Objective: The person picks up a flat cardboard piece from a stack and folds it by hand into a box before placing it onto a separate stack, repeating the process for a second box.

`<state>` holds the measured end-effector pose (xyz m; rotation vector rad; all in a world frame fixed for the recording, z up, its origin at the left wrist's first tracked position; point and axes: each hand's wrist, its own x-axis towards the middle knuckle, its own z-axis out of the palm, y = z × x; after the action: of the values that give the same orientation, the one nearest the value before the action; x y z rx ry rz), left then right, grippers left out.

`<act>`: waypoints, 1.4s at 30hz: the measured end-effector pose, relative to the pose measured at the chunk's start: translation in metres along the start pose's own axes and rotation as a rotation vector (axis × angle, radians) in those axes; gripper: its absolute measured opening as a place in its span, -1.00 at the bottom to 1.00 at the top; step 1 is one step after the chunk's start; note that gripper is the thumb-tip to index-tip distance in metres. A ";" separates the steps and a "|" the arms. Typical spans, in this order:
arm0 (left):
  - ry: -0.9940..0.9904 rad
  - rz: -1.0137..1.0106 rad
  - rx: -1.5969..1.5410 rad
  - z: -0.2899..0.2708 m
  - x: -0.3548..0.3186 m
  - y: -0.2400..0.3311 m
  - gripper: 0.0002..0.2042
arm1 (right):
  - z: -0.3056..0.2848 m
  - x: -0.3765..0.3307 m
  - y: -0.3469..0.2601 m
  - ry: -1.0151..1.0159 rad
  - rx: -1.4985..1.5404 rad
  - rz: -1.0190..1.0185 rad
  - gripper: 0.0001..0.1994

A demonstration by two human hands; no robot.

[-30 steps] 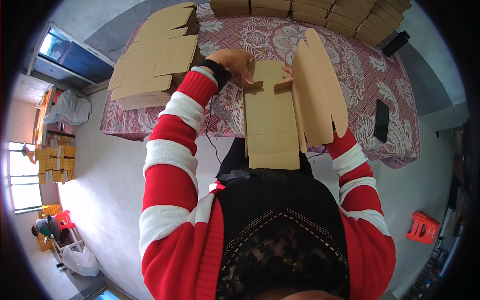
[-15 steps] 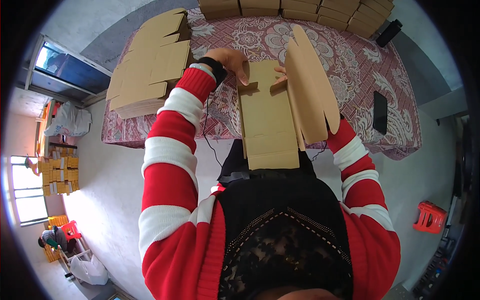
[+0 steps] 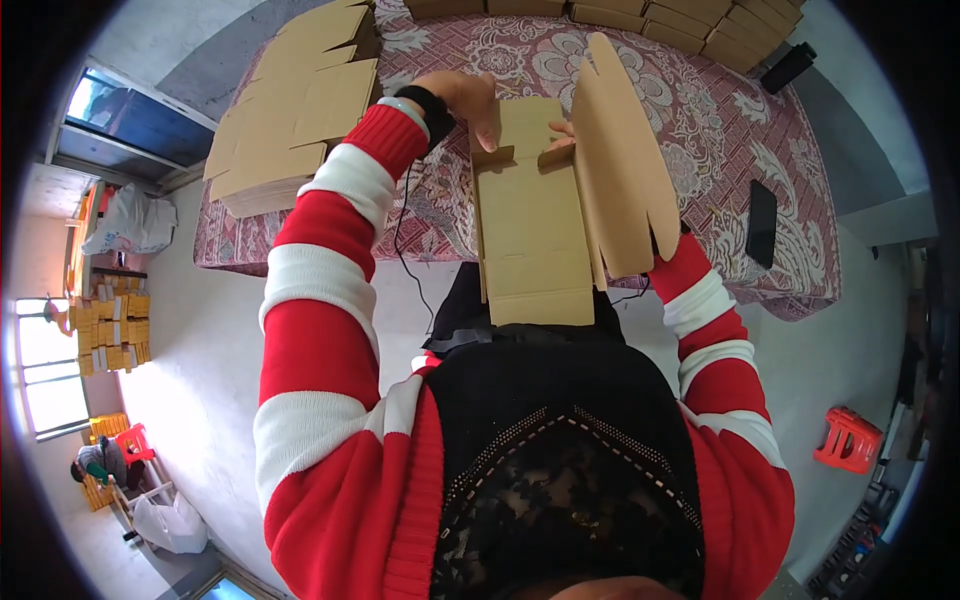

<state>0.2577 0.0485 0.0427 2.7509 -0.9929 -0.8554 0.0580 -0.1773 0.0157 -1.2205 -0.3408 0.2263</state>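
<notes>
Left hand [image 3: 467, 98]: grip pinching upper-left corner of 1 part-folded carton [image 3: 533, 220], frame centre. Right hand [image 3: 563, 130]: mostly hidden by raised cardboard, grip cannot be told. Table [image 3: 705, 150]: 1 black phone [image 3: 761, 223], right; 1 cardboard stack [image 3: 290, 110], upper left.

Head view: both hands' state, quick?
Left hand: at left flap of cardboard box; grip cannot be told.
Right hand: at right flap, mostly hidden by raised panel; grip cannot be told.
</notes>
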 end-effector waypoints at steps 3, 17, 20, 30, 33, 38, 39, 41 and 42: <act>0.142 0.018 0.004 0.003 -0.018 -0.001 -0.05 | 0.001 0.006 0.006 0.152 -0.110 0.125 -0.47; 0.628 0.196 0.080 0.042 -0.071 0.021 -0.48 | -0.018 -0.007 -0.003 0.225 0.639 0.382 -0.53; 0.661 0.157 0.083 0.048 -0.077 0.029 -0.64 | 0.010 -0.025 -0.006 0.136 0.063 -0.046 -0.53; 0.805 0.256 0.094 0.069 -0.082 0.034 -0.74 | -0.023 -0.031 0.003 0.225 0.577 0.088 -0.43; 0.786 0.241 0.126 0.073 -0.086 0.039 -0.75 | -0.036 -0.023 0.009 0.279 0.849 0.287 -0.46; 0.755 0.215 0.208 0.074 -0.090 0.047 -0.73 | -0.058 -0.012 0.016 0.356 1.298 0.625 -0.52; 0.752 0.222 0.228 0.076 -0.091 0.046 -0.70 | -0.051 -0.006 0.010 0.366 1.385 0.701 -0.53; 0.749 0.224 0.249 0.080 -0.093 0.043 -0.68 | -0.026 -0.024 0.004 0.313 1.259 0.599 -0.54; 0.725 0.236 0.243 0.081 -0.094 0.045 -0.66 | -0.014 -0.031 -0.002 0.266 1.129 0.491 -0.54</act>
<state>0.1297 0.0789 0.0319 2.6785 -1.2530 0.3105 0.0348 -0.2012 0.0095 -0.1777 0.3208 0.5749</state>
